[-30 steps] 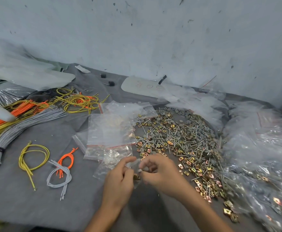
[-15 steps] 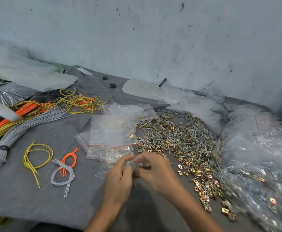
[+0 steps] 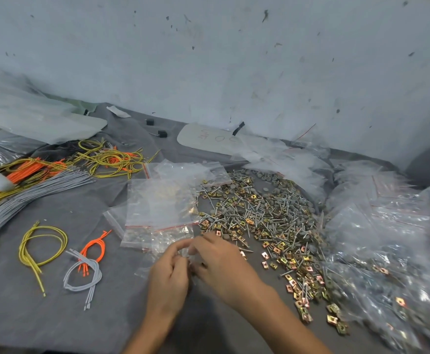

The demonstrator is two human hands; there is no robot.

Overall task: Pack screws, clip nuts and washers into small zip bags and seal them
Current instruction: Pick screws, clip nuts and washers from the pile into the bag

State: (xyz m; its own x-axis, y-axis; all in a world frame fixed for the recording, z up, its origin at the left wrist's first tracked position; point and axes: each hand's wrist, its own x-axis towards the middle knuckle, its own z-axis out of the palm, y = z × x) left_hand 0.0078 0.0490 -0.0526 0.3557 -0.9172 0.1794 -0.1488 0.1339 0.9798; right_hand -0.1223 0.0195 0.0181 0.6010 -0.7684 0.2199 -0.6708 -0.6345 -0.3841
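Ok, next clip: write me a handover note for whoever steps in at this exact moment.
Left hand and right hand: both pinch one small zip bag between them. Its contents and seal are too blurred to tell.
Loose hardware pile: beyond the right hand, large.
Empty bags: stacked beyond the left hand.
Filled bags: heaped at far right, so many are done.
To do: finish and seal this bag, then keep packing the pile.

Plenty of bare grey cloth left of the pinched zip bag, up to the wire loops. Empty bags crowd right behind it, and the screw and clip-nut pile hugs its right.
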